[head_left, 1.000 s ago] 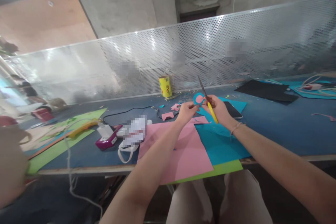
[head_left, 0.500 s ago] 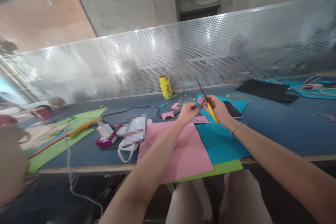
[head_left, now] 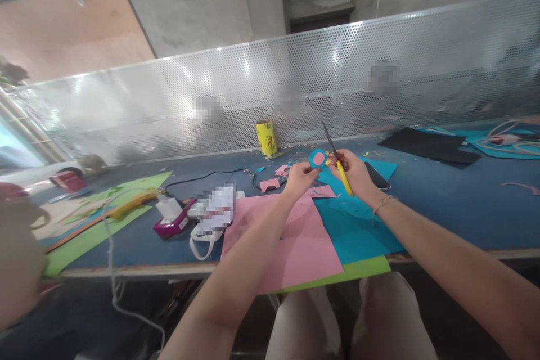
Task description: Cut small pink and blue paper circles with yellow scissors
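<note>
Between the fingers of my left hand (head_left: 302, 178) is a small round paper cutout (head_left: 318, 158), blue around a pink centre. My right hand (head_left: 353, 169) is closed around the yellow handles of a pair of scissors (head_left: 343, 177), whose dark blades point up and away. A small yellow bit shows by the right fingertips, too small to name. Below both hands lie a pink paper sheet (head_left: 295, 242) and a blue paper sheet (head_left: 363, 230), with a green sheet (head_left: 358, 271) showing under them at the table's front edge.
Paper scraps (head_left: 270, 184) lie beyond my left hand, near a yellow can (head_left: 265, 138). A phone (head_left: 377, 176) is behind my right hand. To the left are a purple box (head_left: 172, 226), a white strapped item (head_left: 217, 211) and cables. Black paper (head_left: 426, 145) lies right.
The round cutout has turned to face me more and shifted slightly left. My right hand and the scissors have moved a little right, away from it.
</note>
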`<state>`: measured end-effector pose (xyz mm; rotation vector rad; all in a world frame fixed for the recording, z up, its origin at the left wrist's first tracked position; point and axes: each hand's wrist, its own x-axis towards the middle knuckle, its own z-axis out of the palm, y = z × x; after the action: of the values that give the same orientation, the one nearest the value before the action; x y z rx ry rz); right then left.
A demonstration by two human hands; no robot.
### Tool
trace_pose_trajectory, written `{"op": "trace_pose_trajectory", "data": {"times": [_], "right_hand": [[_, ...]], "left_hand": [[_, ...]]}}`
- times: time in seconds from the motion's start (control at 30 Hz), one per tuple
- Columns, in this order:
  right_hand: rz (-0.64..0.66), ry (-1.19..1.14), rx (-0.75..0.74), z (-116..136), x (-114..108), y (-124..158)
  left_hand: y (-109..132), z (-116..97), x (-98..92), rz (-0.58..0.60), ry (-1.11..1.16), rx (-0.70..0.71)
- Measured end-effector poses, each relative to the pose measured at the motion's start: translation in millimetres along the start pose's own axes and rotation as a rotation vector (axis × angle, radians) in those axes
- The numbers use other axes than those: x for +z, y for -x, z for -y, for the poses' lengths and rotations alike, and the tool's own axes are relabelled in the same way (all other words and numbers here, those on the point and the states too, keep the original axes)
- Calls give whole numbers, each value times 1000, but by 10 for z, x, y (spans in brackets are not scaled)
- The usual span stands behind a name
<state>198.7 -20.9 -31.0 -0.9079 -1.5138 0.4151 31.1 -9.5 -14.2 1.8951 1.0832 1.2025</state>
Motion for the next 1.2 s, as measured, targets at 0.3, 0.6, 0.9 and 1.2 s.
{"op": "trace_pose_trajectory", "data": {"times": [0.3,0.6,0.9,1.2], "right_hand": [[2,23,-21,34,9,22],[63,173,-13,100,18,60],[133,131,-25,143,-2,56],[40,103,-37,-60,-13,4]], "left_hand": [[-9,23,16,-5,-88,52],[34,-21,71,35,-229,181],[45,-24,69,41,-203,175],[40,-26,53,40,-177,115]]}}
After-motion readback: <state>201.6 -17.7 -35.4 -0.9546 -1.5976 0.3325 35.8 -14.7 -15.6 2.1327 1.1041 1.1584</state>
